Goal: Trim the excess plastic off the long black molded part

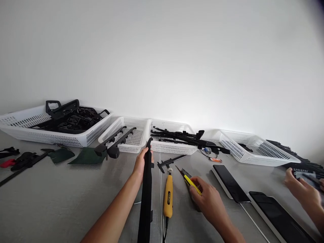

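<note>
My left hand is wrapped round the upper part of a long black plastic strip, which runs down to the bottom edge of the view. In my right hand is a yellow utility knife, its tip pointing up and left. A dark object lies under that hand, partly hidden. Between my two hands lies a yellow corded tool. Just beyond it rests a black caliper.
White baskets with black parts line the wall. Green sandpaper sheets and black pieces lie left. Phones lie on the right, where another person's hands hold a part. An orange-white battery sits near the baskets.
</note>
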Action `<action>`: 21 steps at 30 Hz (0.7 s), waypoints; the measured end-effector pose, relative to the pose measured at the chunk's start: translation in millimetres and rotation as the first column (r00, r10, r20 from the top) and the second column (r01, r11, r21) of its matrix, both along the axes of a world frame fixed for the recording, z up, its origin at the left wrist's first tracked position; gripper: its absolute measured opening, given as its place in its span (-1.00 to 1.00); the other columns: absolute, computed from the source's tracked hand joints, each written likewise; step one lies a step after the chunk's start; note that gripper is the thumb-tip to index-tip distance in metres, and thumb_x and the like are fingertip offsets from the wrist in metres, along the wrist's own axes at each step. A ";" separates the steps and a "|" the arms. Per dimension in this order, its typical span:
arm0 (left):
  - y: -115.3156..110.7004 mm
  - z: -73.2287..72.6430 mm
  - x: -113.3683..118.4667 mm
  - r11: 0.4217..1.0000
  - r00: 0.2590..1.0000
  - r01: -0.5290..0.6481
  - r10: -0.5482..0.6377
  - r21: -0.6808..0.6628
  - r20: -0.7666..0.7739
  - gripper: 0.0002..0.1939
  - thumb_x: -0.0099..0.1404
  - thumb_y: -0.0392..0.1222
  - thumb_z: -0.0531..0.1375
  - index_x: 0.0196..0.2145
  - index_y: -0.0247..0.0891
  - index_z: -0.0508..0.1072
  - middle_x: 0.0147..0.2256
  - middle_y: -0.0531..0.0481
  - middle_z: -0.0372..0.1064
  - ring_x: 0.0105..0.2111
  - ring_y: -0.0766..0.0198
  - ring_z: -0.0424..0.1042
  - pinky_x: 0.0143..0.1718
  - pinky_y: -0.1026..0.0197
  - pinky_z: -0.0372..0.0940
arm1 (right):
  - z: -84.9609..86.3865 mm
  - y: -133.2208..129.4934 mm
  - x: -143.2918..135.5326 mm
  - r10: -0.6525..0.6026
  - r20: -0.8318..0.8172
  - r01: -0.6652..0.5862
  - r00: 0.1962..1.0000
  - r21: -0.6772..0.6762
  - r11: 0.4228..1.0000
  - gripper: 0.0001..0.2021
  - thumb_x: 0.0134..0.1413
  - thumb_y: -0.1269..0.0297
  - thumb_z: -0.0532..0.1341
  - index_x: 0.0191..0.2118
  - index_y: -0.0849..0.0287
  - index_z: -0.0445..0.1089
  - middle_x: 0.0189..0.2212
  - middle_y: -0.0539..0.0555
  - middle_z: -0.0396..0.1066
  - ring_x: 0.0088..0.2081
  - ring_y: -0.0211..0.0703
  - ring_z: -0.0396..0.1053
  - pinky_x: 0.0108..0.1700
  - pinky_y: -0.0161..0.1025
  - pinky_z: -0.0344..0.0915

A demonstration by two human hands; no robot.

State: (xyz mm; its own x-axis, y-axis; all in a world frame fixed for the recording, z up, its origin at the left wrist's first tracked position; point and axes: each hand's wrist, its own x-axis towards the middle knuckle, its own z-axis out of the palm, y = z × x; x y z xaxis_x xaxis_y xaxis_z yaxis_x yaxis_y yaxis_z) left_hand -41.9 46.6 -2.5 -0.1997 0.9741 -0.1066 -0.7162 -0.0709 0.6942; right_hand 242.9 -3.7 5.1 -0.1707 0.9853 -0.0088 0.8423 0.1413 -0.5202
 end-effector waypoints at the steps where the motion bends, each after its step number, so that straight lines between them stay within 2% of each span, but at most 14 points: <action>1: 1.2 1.3 -1.6 1.000 0.999 -0.004 0.003 0.020 0.040 -0.55 0.08 0.00 0.49 -0.16 -0.26 0.51 -0.46 0.20 0.30 -0.66 0.51 0.07 -0.67 0.39 0.01 | -2.0 2.5 -0.8 0.003 0.020 -0.003 1.000 -0.008 1.000 -0.66 0.26 -0.01 0.05 -0.06 0.02 0.45 -0.13 0.09 0.59 -0.16 0.05 0.53 -0.16 -0.15 0.27; 3: 2.9 3.2 -4.8 0.999 0.994 -0.018 0.013 0.047 0.104 -0.59 0.11 -0.06 0.49 -0.16 -0.26 0.50 -0.46 0.20 0.29 -0.66 0.52 0.05 -0.68 0.40 0.00 | -8.3 5.5 -2.0 0.012 0.083 -0.009 0.996 -0.035 0.999 -0.66 0.26 -0.01 0.09 -0.02 0.02 0.43 -0.07 0.12 0.58 -0.11 0.09 0.54 -0.16 -0.13 0.27; 7: 3.0 5.0 -7.8 0.997 0.980 -0.027 0.012 0.075 0.198 -0.77 0.29 -0.18 0.40 -0.14 -0.30 0.52 -0.45 0.17 0.32 -0.66 0.51 0.07 -0.68 0.41 0.03 | -17.1 5.9 -3.1 0.046 0.235 -0.031 0.971 -0.067 0.997 -0.69 0.30 0.07 0.11 0.05 0.02 0.41 0.01 0.16 0.57 -0.08 0.16 0.56 -0.20 -0.09 0.29; 9: 2.0 6.1 -7.1 0.996 0.972 -0.024 0.004 0.083 0.236 -0.86 0.41 -0.23 0.31 -0.12 -0.33 0.53 -0.45 0.14 0.33 -0.64 0.50 0.11 -0.65 0.41 0.07 | -14.2 3.4 -7.0 0.054 0.286 -0.038 0.957 -0.061 0.997 -0.69 0.32 0.10 0.12 0.06 0.03 0.44 0.07 0.18 0.54 -0.05 0.19 0.56 -0.21 -0.06 0.32; 11: 0.7 7.9 -5.6 0.996 0.964 -0.014 -0.010 0.088 0.266 -0.87 0.51 -0.26 0.21 -0.09 -0.37 0.54 -0.45 0.13 0.33 -0.63 0.49 0.14 -0.63 0.40 0.10 | -6.7 -2.9 -18.4 0.078 0.256 -0.079 0.964 -0.006 0.997 -0.68 0.33 0.09 0.14 0.07 0.07 0.47 0.17 0.22 0.48 0.09 0.23 0.50 -0.15 -0.02 0.39; 13: -0.8 9.9 -4.0 0.996 0.957 0.000 -0.027 0.092 0.290 -0.79 0.59 -0.28 0.11 -0.06 -0.39 0.54 -0.48 0.14 0.31 -0.63 0.48 0.16 -0.62 0.39 0.12 | 2.5 -13.6 -40.3 0.172 0.153 -0.188 0.973 0.100 0.977 -0.64 0.34 0.10 0.18 0.13 0.08 0.49 0.28 0.22 0.40 0.27 0.25 0.39 0.05 0.06 0.43; 14: -1.6 10.8 -3.4 0.996 0.953 0.007 -0.035 0.094 0.300 -0.76 0.61 -0.28 0.07 -0.05 -0.40 0.54 -0.50 0.14 0.28 -0.64 0.47 0.16 -0.62 0.38 0.12 | 6.6 -19.9 -54.9 0.265 0.102 -0.278 0.959 0.139 0.950 -0.64 0.34 0.15 0.19 0.17 0.07 0.48 0.28 0.20 0.40 0.30 0.23 0.35 0.20 0.10 0.39; 16: -2.9 12.1 -2.6 0.995 0.947 0.020 -0.050 0.098 0.318 -0.71 0.64 -0.31 0.01 -0.06 -0.40 0.53 -0.54 0.16 0.23 -0.64 0.46 0.16 -0.62 0.38 0.10 | 11.1 -31.8 -88.4 0.462 0.038 -0.462 0.886 0.143 0.875 -0.65 0.29 0.27 0.24 0.16 0.05 0.50 0.22 0.13 0.47 0.28 0.16 0.37 0.31 0.10 0.33; 18: -3.5 12.5 -2.8 0.994 0.940 0.027 -0.060 0.101 0.336 -0.66 0.64 -0.34 -0.04 -0.10 -0.40 0.53 -0.57 0.18 0.17 -0.65 0.46 0.15 -0.63 0.39 0.08 | 9.5 -39.7 -121.2 0.570 0.047 -0.572 0.820 0.073 0.817 -0.59 0.21 0.24 0.35 0.16 0.10 0.48 0.21 0.14 0.47 0.20 0.16 0.41 0.28 0.11 0.38; 21: -2.8 11.3 -4.9 0.994 0.933 0.026 -0.061 0.103 0.356 -0.62 0.65 -0.36 -0.09 -0.16 -0.38 0.51 -0.60 0.20 0.11 -0.67 0.47 0.12 -0.64 0.41 0.05 | -0.9 -41.8 -155.2 0.584 0.155 -0.597 0.797 0.055 0.800 -0.43 0.09 0.21 0.45 0.22 0.17 0.43 0.26 0.22 0.41 0.20 0.29 0.36 0.24 0.23 0.39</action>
State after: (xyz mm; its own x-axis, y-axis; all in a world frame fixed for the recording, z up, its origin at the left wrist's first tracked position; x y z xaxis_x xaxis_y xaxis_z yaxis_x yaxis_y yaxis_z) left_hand -46.8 43.8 8.8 -0.1224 0.9900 -0.0698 -0.9197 -0.0867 0.3828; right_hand 87.6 -45.6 4.2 -0.7234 0.6902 0.0190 0.6347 0.6756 -0.3751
